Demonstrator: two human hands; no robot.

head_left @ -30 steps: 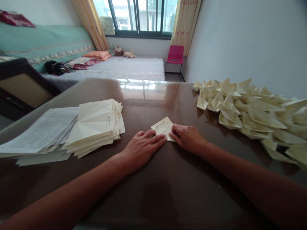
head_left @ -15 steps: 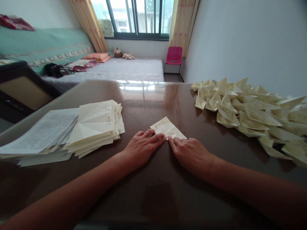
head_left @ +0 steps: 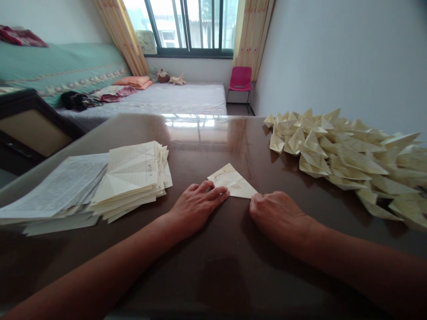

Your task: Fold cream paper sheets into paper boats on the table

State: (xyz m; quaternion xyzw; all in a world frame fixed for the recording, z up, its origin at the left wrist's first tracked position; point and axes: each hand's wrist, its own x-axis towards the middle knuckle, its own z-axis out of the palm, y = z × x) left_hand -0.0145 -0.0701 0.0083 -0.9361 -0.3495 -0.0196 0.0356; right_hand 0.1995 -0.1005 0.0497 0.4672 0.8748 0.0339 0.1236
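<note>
A folded cream paper piece (head_left: 233,182) lies flat on the dark brown table (head_left: 213,266). My left hand (head_left: 196,206) rests flat on its left corner, fingers stretched out and pressing it down. My right hand (head_left: 276,215) sits at the paper's right tip with its fingers curled under, touching the point. A stack of creased cream sheets (head_left: 133,178) lies to the left of my left hand. A big heap of finished folded paper shapes (head_left: 343,155) covers the table's right side.
Printed sheets (head_left: 56,186) lie under the stack's left side. Beyond the table's far edge are a bed (head_left: 167,95), a pink chair (head_left: 240,80) and a window. A dark cabinet (head_left: 30,124) stands at left. A white wall runs along the right.
My right hand has slid to the right along the paper's lower edge, from over the piece to its right tip, uncovering it. My left hand has stayed in place.
</note>
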